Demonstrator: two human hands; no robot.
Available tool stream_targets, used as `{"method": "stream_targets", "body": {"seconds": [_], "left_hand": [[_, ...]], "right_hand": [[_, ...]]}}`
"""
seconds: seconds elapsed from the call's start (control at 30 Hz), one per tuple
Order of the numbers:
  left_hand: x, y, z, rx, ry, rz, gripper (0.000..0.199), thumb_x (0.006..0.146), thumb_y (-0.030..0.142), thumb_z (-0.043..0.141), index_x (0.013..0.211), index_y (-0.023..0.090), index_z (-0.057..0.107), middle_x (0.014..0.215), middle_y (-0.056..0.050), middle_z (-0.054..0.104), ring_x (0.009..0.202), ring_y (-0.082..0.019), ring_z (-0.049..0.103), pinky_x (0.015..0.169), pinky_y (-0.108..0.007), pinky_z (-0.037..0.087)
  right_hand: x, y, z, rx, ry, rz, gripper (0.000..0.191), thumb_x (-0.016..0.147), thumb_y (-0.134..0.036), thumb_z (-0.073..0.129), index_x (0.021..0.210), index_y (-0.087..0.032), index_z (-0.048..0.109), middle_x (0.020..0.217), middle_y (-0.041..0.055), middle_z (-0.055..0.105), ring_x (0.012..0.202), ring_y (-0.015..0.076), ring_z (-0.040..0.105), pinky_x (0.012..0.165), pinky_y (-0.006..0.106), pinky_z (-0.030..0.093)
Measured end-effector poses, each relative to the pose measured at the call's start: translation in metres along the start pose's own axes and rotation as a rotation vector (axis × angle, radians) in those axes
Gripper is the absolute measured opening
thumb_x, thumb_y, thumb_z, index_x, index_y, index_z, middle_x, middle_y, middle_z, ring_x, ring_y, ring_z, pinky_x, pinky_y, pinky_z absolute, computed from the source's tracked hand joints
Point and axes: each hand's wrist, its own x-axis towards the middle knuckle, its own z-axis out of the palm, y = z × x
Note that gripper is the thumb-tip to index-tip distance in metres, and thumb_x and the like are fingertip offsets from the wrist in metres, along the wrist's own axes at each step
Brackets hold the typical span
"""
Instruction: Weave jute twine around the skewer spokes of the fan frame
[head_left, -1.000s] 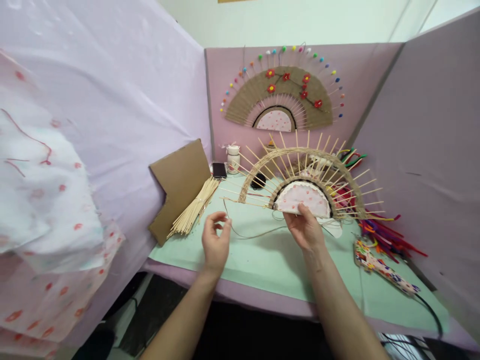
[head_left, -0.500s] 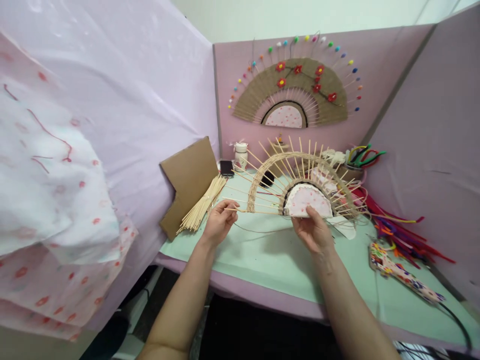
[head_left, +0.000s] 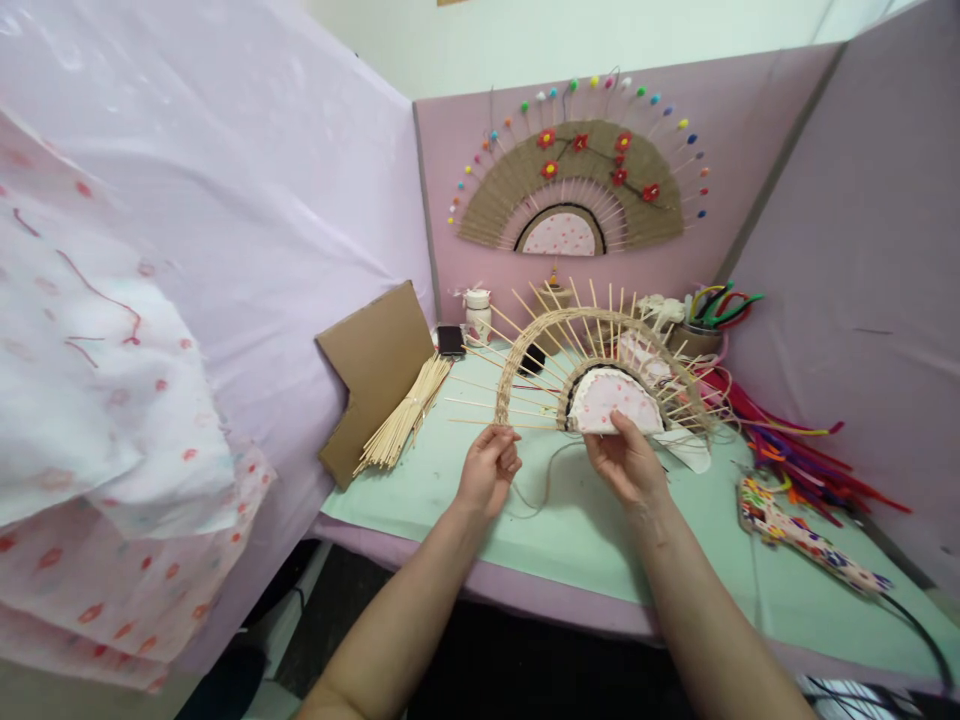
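Observation:
A half-round fan frame of thin sticks (head_left: 537, 372) with a woven twine band (head_left: 517, 358) is held up over the table. My right hand (head_left: 628, 462) grips its pink-dotted white half-circle base (head_left: 611, 400) from below, thumb in front. At the band's lower left end, my left hand (head_left: 489, 470) is closed in a pinch on the twine, just under the bottom stick. A loose length of twine (head_left: 551, 468) loops down beside that hand and back toward the base. The exact grip of the left fingertips is partly hidden.
Behind stand a finished fan (head_left: 577, 165) on the pink panel, a white jar (head_left: 478, 316) and a pot of scissors (head_left: 697, 335). Left lie a stick bundle (head_left: 405, 415) and cardboard (head_left: 375, 365); right, pipe cleaners (head_left: 810, 450) and a corded glue gun (head_left: 810, 545).
My left hand has moved right from the tips of the lower sticks to the band's lower end. The twine has slackened into a loop. My right hand keeps its hold.

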Motion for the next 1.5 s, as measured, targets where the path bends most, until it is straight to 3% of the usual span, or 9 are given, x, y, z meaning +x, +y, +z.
{"method": "stream_targets", "body": {"seconds": [0.2, 0.33, 0.43, 0.5, 0.53, 0.63, 0.8, 1.07, 1.5], "left_hand": [[-0.009, 0.015, -0.013, 0.120, 0.041, 0.024, 0.031, 0.064, 0.034, 0.081, 0.077, 0.014, 0.062, 0.054, 0.006, 0.045, 0.048, -0.003, 0.037, 0.049, -0.018, 0.030], [-0.016, 0.026, -0.026, 0.284, 0.096, 0.038, 0.041, 0.067, 0.030, 0.078, 0.102, 0.016, 0.064, 0.089, -0.005, 0.064, 0.077, -0.011, 0.059, 0.074, -0.024, 0.043], [-0.018, 0.029, -0.034, 0.507, 0.333, 0.336, 0.041, 0.070, 0.028, 0.074, 0.108, 0.022, 0.062, 0.114, -0.007, 0.060, 0.108, -0.017, 0.054, 0.093, -0.029, 0.039], [-0.016, 0.029, -0.033, 0.606, 0.437, 0.523, 0.032, 0.073, 0.031, 0.071, 0.102, 0.022, 0.063, 0.111, -0.005, 0.061, 0.109, -0.017, 0.053, 0.094, -0.030, 0.038], [-0.014, 0.029, -0.030, 0.606, 0.435, 0.549, 0.028, 0.074, 0.033, 0.070, 0.098, 0.021, 0.064, 0.106, -0.005, 0.062, 0.104, -0.017, 0.054, 0.093, -0.030, 0.038], [-0.005, 0.026, -0.014, 0.438, 0.355, 0.435, 0.025, 0.071, 0.036, 0.073, 0.086, 0.018, 0.066, 0.089, -0.004, 0.064, 0.088, -0.015, 0.057, 0.083, -0.028, 0.041], [0.003, 0.021, 0.007, 0.156, 0.339, 0.309, 0.030, 0.061, 0.032, 0.081, 0.082, 0.015, 0.067, 0.079, -0.001, 0.064, 0.073, -0.008, 0.055, 0.069, -0.021, 0.038], [0.000, 0.021, 0.008, -0.025, 0.357, 0.271, 0.033, 0.054, 0.024, 0.087, 0.077, 0.014, 0.065, 0.073, 0.002, 0.062, 0.065, -0.004, 0.053, 0.065, -0.020, 0.040], [0.000, 0.009, 0.017, -0.143, 0.361, 0.260, 0.025, 0.061, 0.021, 0.084, 0.073, 0.012, 0.065, 0.072, 0.000, 0.063, 0.064, -0.004, 0.056, 0.068, -0.020, 0.045]], "right_hand": [[0.001, 0.003, -0.001, -0.015, -0.007, -0.038, 0.035, 0.070, -0.010, 0.073, 0.099, -0.026, 0.062, 0.090, -0.0058, 0.075, 0.078, 0.0109, 0.071, 0.068, 0.024, 0.062], [0.005, 0.004, -0.006, -0.018, 0.009, -0.074, 0.034, 0.067, -0.013, 0.077, 0.095, -0.024, 0.062, 0.087, -0.0061, 0.074, 0.077, 0.0114, 0.071, 0.068, 0.024, 0.062], [0.006, 0.004, -0.006, -0.004, 0.030, -0.096, 0.032, 0.067, -0.013, 0.078, 0.093, -0.023, 0.062, 0.086, -0.0052, 0.074, 0.072, 0.0113, 0.070, 0.066, 0.025, 0.063], [0.005, 0.004, -0.005, 0.015, 0.050, -0.111, 0.032, 0.067, -0.012, 0.077, 0.092, -0.023, 0.063, 0.084, -0.0054, 0.074, 0.070, 0.0110, 0.070, 0.065, 0.025, 0.063], [0.004, 0.005, -0.004, 0.021, 0.055, -0.121, 0.032, 0.066, -0.011, 0.077, 0.092, -0.023, 0.063, 0.083, -0.0055, 0.074, 0.070, 0.0109, 0.069, 0.065, 0.025, 0.063], [0.000, 0.008, -0.001, 0.012, 0.031, -0.169, 0.034, 0.066, -0.011, 0.077, 0.094, -0.023, 0.063, 0.088, -0.0055, 0.074, 0.076, 0.0114, 0.070, 0.069, 0.026, 0.062], [-0.005, 0.013, -0.001, -0.021, 0.017, -0.187, 0.034, 0.065, -0.013, 0.078, 0.094, -0.025, 0.064, 0.087, -0.0061, 0.074, 0.077, 0.0116, 0.069, 0.073, 0.029, 0.062], [-0.009, 0.014, 0.001, -0.028, -0.006, -0.202, 0.033, 0.064, -0.014, 0.078, 0.092, -0.024, 0.064, 0.084, -0.0063, 0.074, 0.074, 0.0113, 0.069, 0.072, 0.029, 0.061], [-0.016, 0.017, 0.007, -0.054, 0.032, -0.239, 0.034, 0.062, -0.015, 0.079, 0.091, -0.025, 0.065, 0.082, -0.0077, 0.073, 0.072, 0.0107, 0.068, 0.067, 0.026, 0.061]]}}
